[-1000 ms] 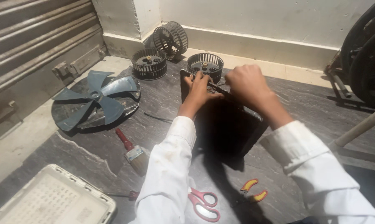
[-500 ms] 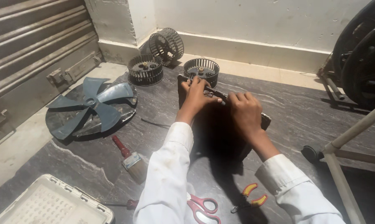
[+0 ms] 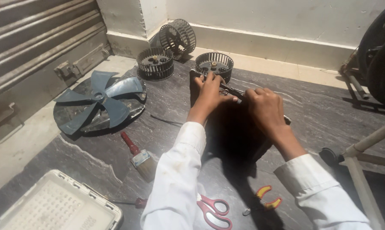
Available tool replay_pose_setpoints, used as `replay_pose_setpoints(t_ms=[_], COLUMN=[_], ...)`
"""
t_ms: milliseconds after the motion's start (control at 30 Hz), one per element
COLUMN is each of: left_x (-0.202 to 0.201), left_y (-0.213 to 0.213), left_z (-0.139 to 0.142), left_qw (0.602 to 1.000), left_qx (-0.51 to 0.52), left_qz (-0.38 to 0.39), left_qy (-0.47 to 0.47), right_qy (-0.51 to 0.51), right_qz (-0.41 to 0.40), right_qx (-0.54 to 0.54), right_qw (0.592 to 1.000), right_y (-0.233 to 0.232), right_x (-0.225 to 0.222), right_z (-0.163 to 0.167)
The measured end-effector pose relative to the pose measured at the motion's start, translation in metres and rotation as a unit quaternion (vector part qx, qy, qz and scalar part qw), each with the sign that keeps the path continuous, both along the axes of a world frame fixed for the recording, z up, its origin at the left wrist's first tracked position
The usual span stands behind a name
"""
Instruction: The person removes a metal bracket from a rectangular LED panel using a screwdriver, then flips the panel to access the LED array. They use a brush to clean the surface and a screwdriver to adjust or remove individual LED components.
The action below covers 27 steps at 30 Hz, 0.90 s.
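A dark, flat metal housing (image 3: 239, 136) stands on the grey stone floor in front of me. My left hand (image 3: 210, 91) rests on its top edge at the left, fingers pressed against it. My right hand (image 3: 265, 108) is closed around the handles of dark pliers (image 3: 231, 90), whose jaws point left toward my left hand along the housing's top edge. Both arms wear white sleeves.
Three round squirrel-cage blower wheels (image 3: 215, 64) (image 3: 155, 63) (image 3: 178, 37) lie by the wall. A grey fan blade (image 3: 99, 100) lies left. A red-handled paintbrush (image 3: 138, 154), red scissors (image 3: 213, 211), yellow-red pliers (image 3: 267, 198) and a white grille (image 3: 51, 208) are near me. A white pipe frame (image 3: 363, 170) stands right.
My right hand has drawn back from the housing's top toward its right side. The view has shifted left and closer, so the fan blade and the wheels show more fully.
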<state>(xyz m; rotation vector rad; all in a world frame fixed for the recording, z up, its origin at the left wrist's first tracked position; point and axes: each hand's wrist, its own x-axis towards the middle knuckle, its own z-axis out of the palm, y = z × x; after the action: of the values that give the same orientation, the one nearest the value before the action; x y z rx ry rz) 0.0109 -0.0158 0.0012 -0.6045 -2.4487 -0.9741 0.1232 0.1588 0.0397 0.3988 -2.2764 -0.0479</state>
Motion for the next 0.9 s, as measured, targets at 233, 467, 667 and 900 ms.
replay_pose_setpoints(t_ms=[233, 467, 667, 900], left_x=[0.002, 0.006, 0.009, 0.010], left_y=[0.001, 0.000, 0.000, -0.002], left_z=[0.002, 0.004, 0.008, 0.011], left_qw=[1.000, 1.000, 1.000, 1.000], left_qx=[-0.018, 0.004, 0.021, 0.003], left_qz=[0.006, 0.000, -0.008, -0.002], left_qy=[0.007, 0.016, -0.004, -0.016], right_qy=[-0.088, -0.049, 0.002, -0.013], right_qz=[0.015, 0.071, 0.076, 0.132], right_qx=[0.197, 0.060, -0.117, -0.120], right_qw=[0.976, 0.994, 0.990, 0.984], right_y=[-0.008, -0.001, 0.002, 0.011], right_x=[-0.015, -0.006, 0.007, 0.007], right_z=[0.064, 0.052, 0.001, 0.004])
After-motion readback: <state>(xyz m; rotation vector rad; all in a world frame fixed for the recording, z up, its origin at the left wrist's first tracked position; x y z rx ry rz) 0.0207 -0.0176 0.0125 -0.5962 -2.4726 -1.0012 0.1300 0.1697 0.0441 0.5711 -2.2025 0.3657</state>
